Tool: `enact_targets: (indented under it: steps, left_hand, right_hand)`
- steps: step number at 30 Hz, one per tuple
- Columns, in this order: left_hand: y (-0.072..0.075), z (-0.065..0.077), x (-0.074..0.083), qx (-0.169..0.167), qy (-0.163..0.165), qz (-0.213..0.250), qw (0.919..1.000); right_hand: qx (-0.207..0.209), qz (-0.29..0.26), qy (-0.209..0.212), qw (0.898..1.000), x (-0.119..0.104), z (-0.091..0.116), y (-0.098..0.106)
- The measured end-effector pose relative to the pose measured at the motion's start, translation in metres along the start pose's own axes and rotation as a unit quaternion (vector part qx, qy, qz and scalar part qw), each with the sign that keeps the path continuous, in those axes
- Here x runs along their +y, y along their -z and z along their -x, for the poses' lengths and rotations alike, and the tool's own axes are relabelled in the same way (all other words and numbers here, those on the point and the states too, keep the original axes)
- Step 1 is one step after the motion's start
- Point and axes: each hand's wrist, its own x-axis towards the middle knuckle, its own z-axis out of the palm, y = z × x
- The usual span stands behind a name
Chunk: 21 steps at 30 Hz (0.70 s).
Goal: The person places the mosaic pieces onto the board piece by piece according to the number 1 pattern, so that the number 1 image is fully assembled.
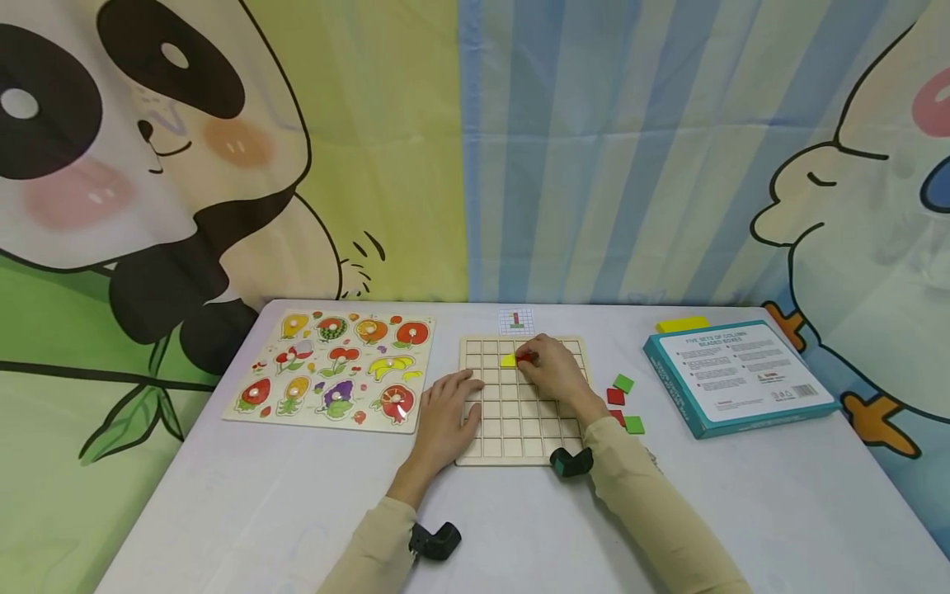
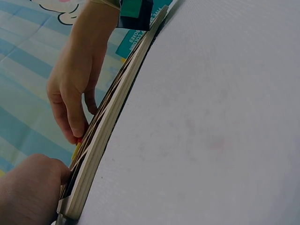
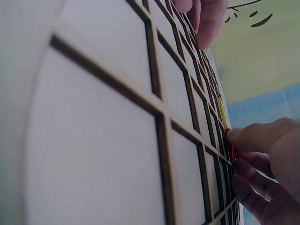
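Observation:
A wooden grid board lies in the middle of the table, its square cells framed by thin raised strips. One yellow square tile sits in a cell near the far side. My right hand pinches a red tile between thumb and fingers, right at the cell beside the yellow one. Resting on the board's left edge is my left hand, fingers stretched over the outer cells. In the left wrist view the board shows edge-on, with the right hand reaching down to it.
Several loose red and green tiles lie right of the board. A small pattern card is behind it. A fruit puzzle board lies to the left. At right, a teal box lies in front of a yellow object.

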Motion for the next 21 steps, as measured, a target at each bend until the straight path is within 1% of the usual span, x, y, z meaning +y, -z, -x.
enact_targets:
  steps: [6,11,14,18,21]
  left_hand:
    - [0.001,-0.001,0.000,-0.014,0.010,-0.002,0.9999]
    - [0.001,-0.001,0.000,-0.015,0.010,-0.008,0.9998]
    - [0.001,0.000,0.000,-0.016,0.012,-0.011,0.9997]
    - [0.002,-0.001,0.000,-0.017,0.010,-0.009,0.9998]
    - [0.003,-0.001,0.000,-0.020,0.009,-0.005,0.9998]
  right_hand:
    - [0.010,-0.004,0.010,1.000,0.003,0.000,-0.001]
    - [0.017,-0.011,0.028,0.999,0.004,0.003,-0.001]
    - [0.011,-0.027,0.036,0.999,0.003,0.006,0.002]
    - [-0.010,-0.058,0.021,0.998,0.003,0.012,0.010]
    - [-0.015,-0.069,0.012,0.997,0.007,0.019,0.017]
